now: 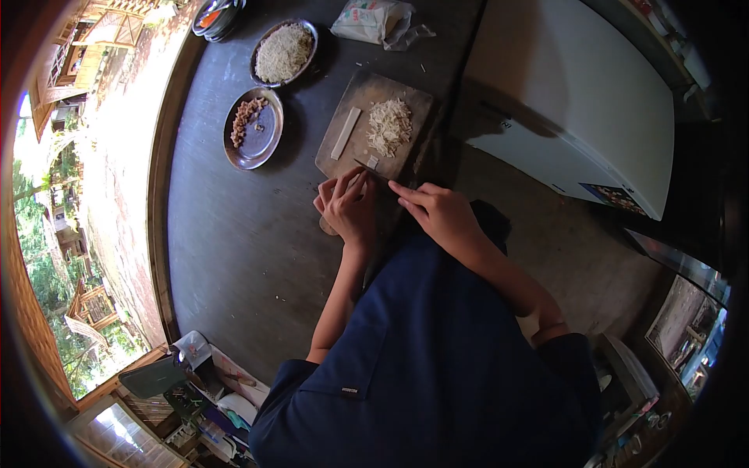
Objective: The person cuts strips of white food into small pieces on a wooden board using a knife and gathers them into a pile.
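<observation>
A wooden cutting board bears a heap of thin pale strips and one long pale stick. At the board's near end, a knife lies across between my hands, beside a small pale piece. My right hand is closed round the knife's handle end, which its fingers mostly hide. My left hand rests at the board's near edge with curled fingers close to the blade; whatever is under its fingertips is hidden.
On the dark table stand a metal plate of brown pieces, a bowl of pale shreds and a plastic bag. Stacked bowls sit at the far left. A white refrigerator is at the right.
</observation>
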The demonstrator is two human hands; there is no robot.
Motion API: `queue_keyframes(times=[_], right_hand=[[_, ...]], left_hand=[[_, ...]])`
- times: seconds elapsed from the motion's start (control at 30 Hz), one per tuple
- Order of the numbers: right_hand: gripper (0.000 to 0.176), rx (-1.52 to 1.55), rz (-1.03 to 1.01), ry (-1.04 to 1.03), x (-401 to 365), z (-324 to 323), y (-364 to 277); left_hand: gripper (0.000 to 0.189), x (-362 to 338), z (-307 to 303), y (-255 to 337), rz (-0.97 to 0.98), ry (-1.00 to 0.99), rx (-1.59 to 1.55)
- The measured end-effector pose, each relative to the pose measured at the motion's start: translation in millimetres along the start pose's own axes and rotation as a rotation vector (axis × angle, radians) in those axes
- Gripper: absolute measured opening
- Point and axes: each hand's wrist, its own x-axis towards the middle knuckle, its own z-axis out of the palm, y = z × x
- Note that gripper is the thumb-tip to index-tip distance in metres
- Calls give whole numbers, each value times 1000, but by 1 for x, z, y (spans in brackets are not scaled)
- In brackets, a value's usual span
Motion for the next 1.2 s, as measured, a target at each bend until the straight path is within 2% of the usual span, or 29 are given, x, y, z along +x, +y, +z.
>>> queue_keyframes(times=[0.13, 0.43, 0.63, 0.8, 0.93, 1.0, 1.1, 1.2], right_hand=[[40, -4, 68, -27, -11, -7, -1], [39, 4, 2, 17, 2, 6, 5], [40, 62, 79, -42, -10, -5, 2], [39, 121, -19, 41, 6, 12, 12], [38, 204, -12, 61, 3, 5, 9], [39, 160, 90, -25, -8, -4, 4], [39, 178, 88, -44, -9, -10, 6], [39, 197, 69, -32, -4, -4, 13]], left_hand=[[15, -2, 3, 2, -32, 9, -39], [15, 2, -1, 0, -26, -10, -32], [15, 0, 0, 3, -60, -17, -68], [15, 6, -4, 1, -12, -45, -31], [14, 8, -4, -3, -15, -64, -47], [14, 4, -3, -2, -41, -44, -75], [16, 1, -3, 2, -132, -76, -85], [14, 1, -1, 0, -117, -46, -95]])
